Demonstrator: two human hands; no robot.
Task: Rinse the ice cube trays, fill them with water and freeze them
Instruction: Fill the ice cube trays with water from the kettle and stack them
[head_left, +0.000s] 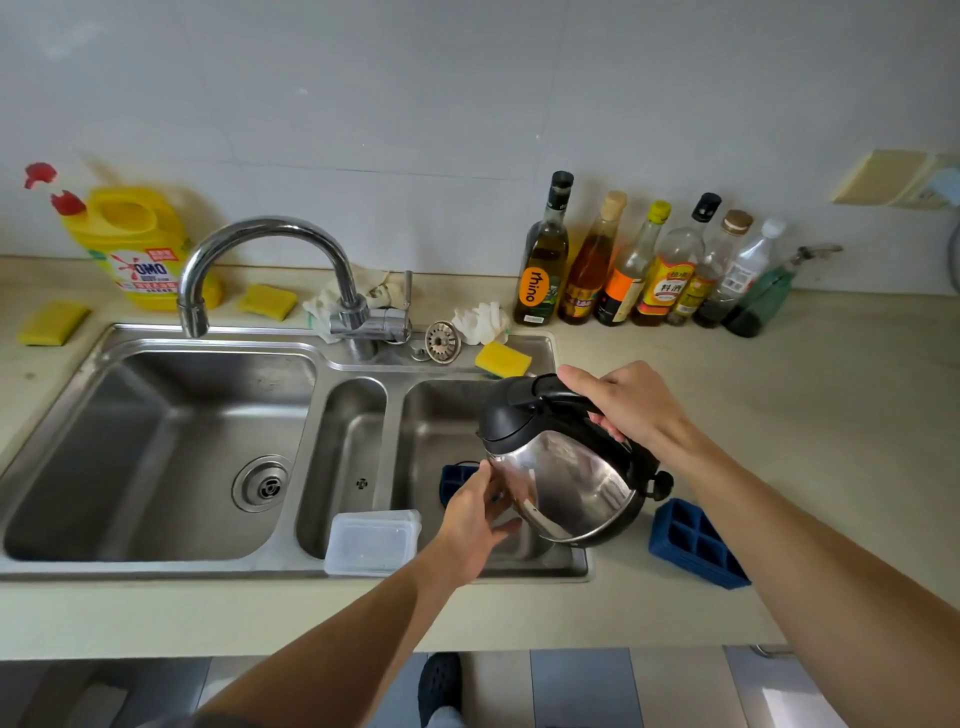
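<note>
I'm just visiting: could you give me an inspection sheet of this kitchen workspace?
Surface: beige countertop around a stainless steel double sink.
Job's things: blue ice cube tray in the right basin, partly hidden; second blue ice cube tray on the counter; steel kettle with black handle tilted over the basin.
Clutter: yellow sponges, yellow detergent jug, row of condiment bottles, clear plastic box.
Hands: right hand grips the kettle handle; left hand rests on its body.
Cables: nothing seen.
Surroundings: white tiled wall, chrome tap.
</note>
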